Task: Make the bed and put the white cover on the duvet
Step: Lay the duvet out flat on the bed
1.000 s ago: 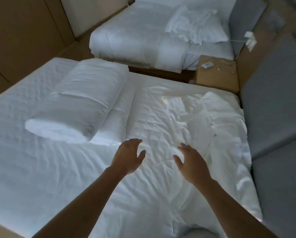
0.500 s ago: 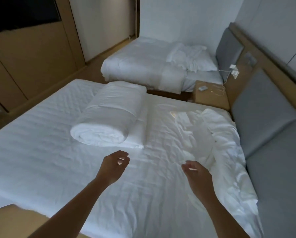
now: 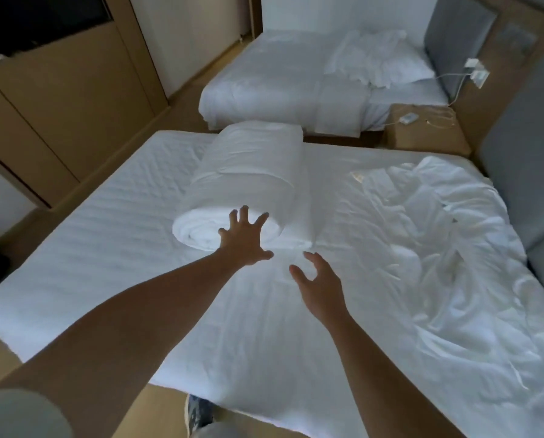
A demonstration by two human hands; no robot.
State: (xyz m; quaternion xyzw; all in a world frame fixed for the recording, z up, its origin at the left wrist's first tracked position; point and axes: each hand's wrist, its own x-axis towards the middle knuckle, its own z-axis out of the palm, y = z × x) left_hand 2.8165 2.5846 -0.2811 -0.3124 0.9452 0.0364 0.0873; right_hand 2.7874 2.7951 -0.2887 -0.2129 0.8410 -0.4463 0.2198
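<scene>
A rolled white duvet (image 3: 248, 172) lies across the middle of the near bed (image 3: 106, 235), on its quilted white sheet. My left hand (image 3: 243, 240) is stretched out with fingers spread wide, right at the near end of the roll. My right hand (image 3: 319, 281) hovers just to its right, above the sheet, fingers loosely bent and holding nothing. The crumpled white cover (image 3: 422, 222) is heaped on the right side of the bed, by the grey headboard.
A second bed (image 3: 280, 83) with white linen and a rumpled pillow (image 3: 378, 63) stands beyond. A wooden nightstand (image 3: 428, 134) with a cable sits between the beds. A grey padded headboard (image 3: 523, 172) lines the right; wooden cabinets (image 3: 59, 99) line the left.
Both hands have reached forward from the middle of the sheet towards the rolled duvet. The left hand has spread its fingers at the roll's end. The camera has shifted back and up.
</scene>
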